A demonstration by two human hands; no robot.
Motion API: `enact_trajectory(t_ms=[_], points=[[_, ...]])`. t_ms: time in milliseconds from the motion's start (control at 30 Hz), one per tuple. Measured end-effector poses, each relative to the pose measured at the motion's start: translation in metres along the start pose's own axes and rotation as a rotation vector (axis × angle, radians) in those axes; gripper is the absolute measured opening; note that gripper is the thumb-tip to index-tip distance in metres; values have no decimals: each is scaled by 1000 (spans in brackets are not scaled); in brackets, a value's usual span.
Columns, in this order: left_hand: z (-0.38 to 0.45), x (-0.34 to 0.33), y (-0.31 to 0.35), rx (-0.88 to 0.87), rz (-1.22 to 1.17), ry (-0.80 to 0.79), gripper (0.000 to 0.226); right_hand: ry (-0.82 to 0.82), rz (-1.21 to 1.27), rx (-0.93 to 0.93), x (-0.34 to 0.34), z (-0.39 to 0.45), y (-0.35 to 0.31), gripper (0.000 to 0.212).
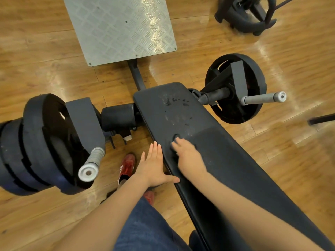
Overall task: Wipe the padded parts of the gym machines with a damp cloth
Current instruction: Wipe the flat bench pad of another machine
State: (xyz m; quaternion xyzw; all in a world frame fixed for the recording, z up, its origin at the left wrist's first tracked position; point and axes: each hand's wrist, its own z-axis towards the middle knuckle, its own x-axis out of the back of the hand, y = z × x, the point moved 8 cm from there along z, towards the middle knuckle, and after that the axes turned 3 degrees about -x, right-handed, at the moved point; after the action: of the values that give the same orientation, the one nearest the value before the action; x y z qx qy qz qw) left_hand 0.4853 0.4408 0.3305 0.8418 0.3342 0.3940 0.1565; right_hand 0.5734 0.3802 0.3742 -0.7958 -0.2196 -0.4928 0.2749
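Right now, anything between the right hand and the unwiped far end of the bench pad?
Nothing visible. The right hand rests on the bench pad, apparently on a dark cloth. The pad surface ahead, with wet marks, is bare to its end.

The right hand (187,156) is motion-blurred on the pad (226,160), covering any cloth beneath it. The pad's near end and the left weight plates (36,142) run off frame.

Bare forearms, blue jeans (145,229), red sneakers (127,164).
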Motion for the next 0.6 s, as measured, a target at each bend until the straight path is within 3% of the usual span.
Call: enact_trajectory(t_ms=[133,233,333,433,533,600], points=[[1,1,1,3,27,-15,132,-76,-55,254,-5,-17,2,55],[1,1,1,7,37,-32,132,-7,-58,123,23,-8,69,59],[2,0,0,17,46,-42,130,-107,-109,81,42,2,109,49],[4,-2,-1,23,51,-45,130,-222,-92,123,37,0,100,51],[4,-3,-1,18,48,-57,129,-185,-69,138,32,-4,74,48],[3,-1,0,13,39,-61,130,-181,-63,263,21,-4,33,47]])
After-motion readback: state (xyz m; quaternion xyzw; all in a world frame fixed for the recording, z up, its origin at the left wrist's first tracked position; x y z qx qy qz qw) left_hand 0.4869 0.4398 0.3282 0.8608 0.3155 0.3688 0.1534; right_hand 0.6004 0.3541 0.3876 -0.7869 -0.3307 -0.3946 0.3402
